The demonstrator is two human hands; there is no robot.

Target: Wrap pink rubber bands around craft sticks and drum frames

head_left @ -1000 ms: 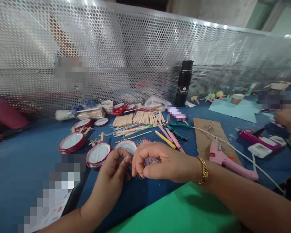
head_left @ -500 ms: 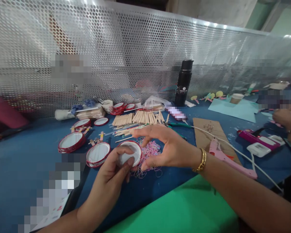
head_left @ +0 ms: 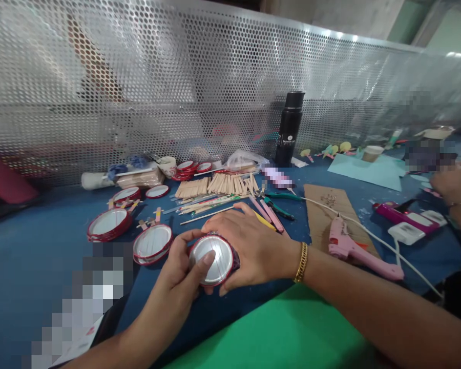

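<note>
A round, red-rimmed metal jar lid (head_left: 222, 259) is held up in front of me, its silvery inner side facing me and thin strands stretched across it. My left hand (head_left: 182, 269) grips its left edge, thumb pressed on the face. Curled round the top and right edge is my right hand (head_left: 255, 246), wearing a gold bracelet (head_left: 301, 262). To the left lie similar lids, one pair (head_left: 153, 242) with sticks at the top and another stack (head_left: 109, 224) farther left. The pile of loose rubber bands is hidden behind my right hand.
Behind are wooden sticks (head_left: 232, 184), green-handled pliers (head_left: 280, 209) and a black bottle (head_left: 290, 130). A pink glue gun (head_left: 363, 251) and its white cord lie on cardboard (head_left: 322, 205) at right. Green sheet (head_left: 288, 328) covers the front. A co-worker's hand (head_left: 451, 184) works far right.
My right hand has moved left and closed round the lid, from being spread beside it. The lid has turned more toward me, and the rubber bands are now covered.
</note>
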